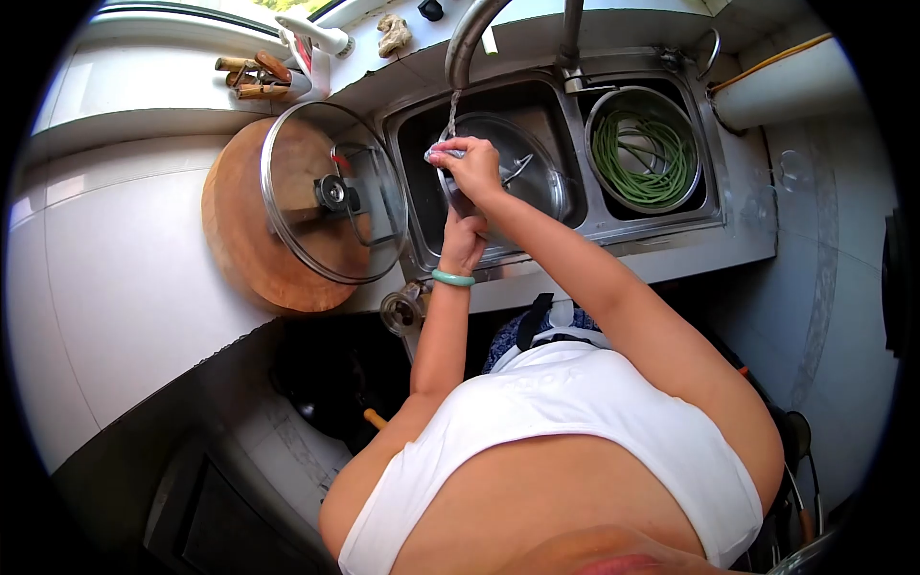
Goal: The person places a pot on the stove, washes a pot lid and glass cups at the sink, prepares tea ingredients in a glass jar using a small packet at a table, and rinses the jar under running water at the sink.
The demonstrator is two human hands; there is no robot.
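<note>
At the left sink basin (pixel 410 144), my left hand (pixel 463 241) is closed round the lower edge of a metal bowl (pixel 461 199), tilted and seen nearly edge-on. My right hand (pixel 471 165) pinches a small pale cloth (pixel 443 155) against the bowl's upper rim. A thin stream of water (pixel 453 110) runs from the faucet (pixel 464 48) just above that cloth. Below both hands, a wide round vessel (pixel 548 182) sits in the basin, with a slim light-coloured utensil (pixel 518 169) inside. My forearm and fingers hide part of the bowl.
Long green beans (pixel 628 177) lie coiled in a metal pot (pixel 591 129) in the right basin. To the left, a glass lid (pixel 271 206) rests over a round wooden board (pixel 225 206). Wooden-handled tools (pixel 259 77) stand by the window. A small glass jar (pixel 401 312) is near my left forearm.
</note>
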